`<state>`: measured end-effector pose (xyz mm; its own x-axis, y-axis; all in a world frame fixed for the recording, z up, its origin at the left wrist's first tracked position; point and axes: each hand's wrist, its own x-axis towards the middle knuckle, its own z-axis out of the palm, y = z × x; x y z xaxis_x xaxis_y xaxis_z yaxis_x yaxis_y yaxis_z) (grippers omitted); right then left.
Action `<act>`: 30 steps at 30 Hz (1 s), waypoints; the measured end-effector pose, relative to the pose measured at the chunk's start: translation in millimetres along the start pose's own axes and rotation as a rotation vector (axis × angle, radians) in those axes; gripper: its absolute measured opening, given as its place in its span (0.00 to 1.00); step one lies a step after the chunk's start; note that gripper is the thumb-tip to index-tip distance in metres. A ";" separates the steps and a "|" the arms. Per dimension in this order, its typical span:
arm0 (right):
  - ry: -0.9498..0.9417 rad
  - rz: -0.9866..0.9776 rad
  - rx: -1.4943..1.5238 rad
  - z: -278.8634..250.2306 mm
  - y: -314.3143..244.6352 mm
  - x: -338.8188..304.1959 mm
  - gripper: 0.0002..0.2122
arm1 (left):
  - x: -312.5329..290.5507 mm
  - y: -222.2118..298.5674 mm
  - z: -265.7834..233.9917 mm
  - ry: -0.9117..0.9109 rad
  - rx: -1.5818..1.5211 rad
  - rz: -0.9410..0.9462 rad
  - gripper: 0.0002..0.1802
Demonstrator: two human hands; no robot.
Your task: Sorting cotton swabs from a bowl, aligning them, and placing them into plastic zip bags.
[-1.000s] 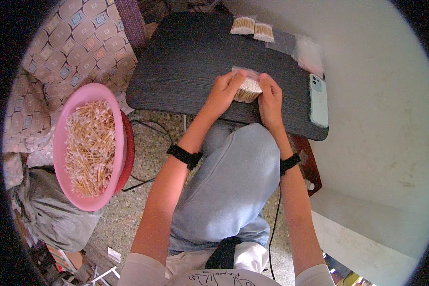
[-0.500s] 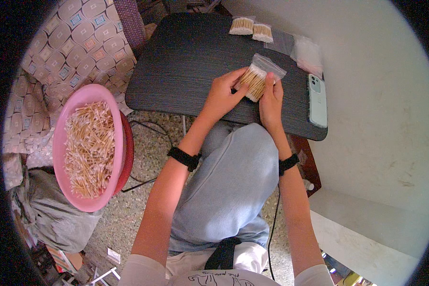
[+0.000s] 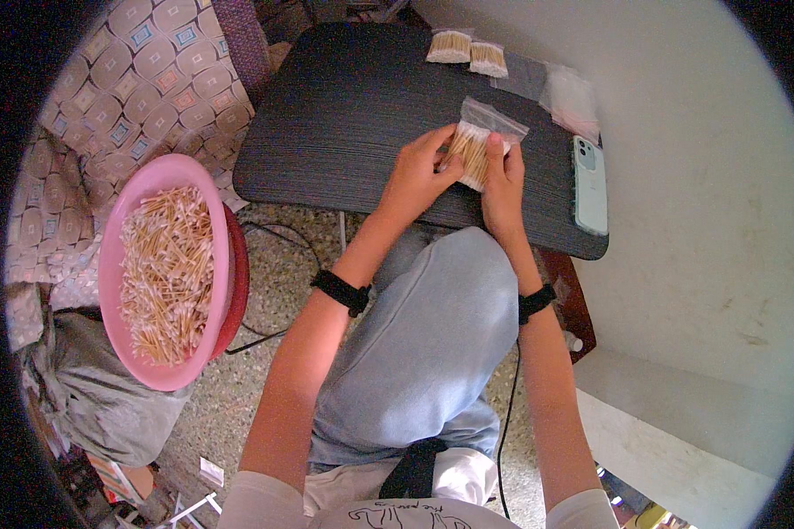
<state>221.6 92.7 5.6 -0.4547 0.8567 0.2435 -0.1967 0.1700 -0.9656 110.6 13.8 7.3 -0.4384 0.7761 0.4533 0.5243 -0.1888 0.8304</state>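
Between my two hands is a clear zip bag of cotton swabs point(image 3: 473, 157), held above the dark table with its zip end pointing away from me. My left hand point(image 3: 422, 174) grips the bag's left side, thumb on the front. On the right side, my right hand point(image 3: 503, 183) closes round it with the thumb laid over the swabs. The fingers behind the bag are hidden. Two filled bags of cotton swabs point(image 3: 450, 47) lie at the table's far edge. A pink basin point(image 3: 109, 291) heaped with loose cotton swabs point(image 3: 168, 273) stands to my left.
The black table point(image 3: 326, 115) has a pale phone point(image 3: 589, 187) near its right edge. Behind the phone lies a stack of clear empty bags point(image 3: 570, 95). A wall point(image 3: 688, 194) rises on the right. Patterned fabric point(image 3: 150, 70) covers the far left. A black cable point(image 3: 278, 231) runs over the floor.
The bag of swabs has turned slightly in my hands, its zip end tipping a little left. Both hands keep their hold and have hardly moved.
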 end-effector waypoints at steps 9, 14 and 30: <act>-0.064 0.054 0.171 2.2 -1.0 -1.5 0.14 | 2.3 -2.2 -3.9 -0.061 -0.205 -0.110 0.21; -0.062 0.089 0.176 0.3 -1.1 -2.2 0.14 | 2.8 -5.0 0.1 -0.054 -0.291 -0.067 0.16; -0.066 0.081 0.158 -2.4 4.8 -1.8 0.17 | 1.2 -6.4 -0.4 -0.096 -0.313 -0.063 0.18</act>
<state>223.5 93.2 0.3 -0.5298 0.8296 0.1760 -0.2889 0.0185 -0.9572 106.4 15.8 2.6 -0.3840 0.8427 0.3772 0.2418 -0.3025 0.9220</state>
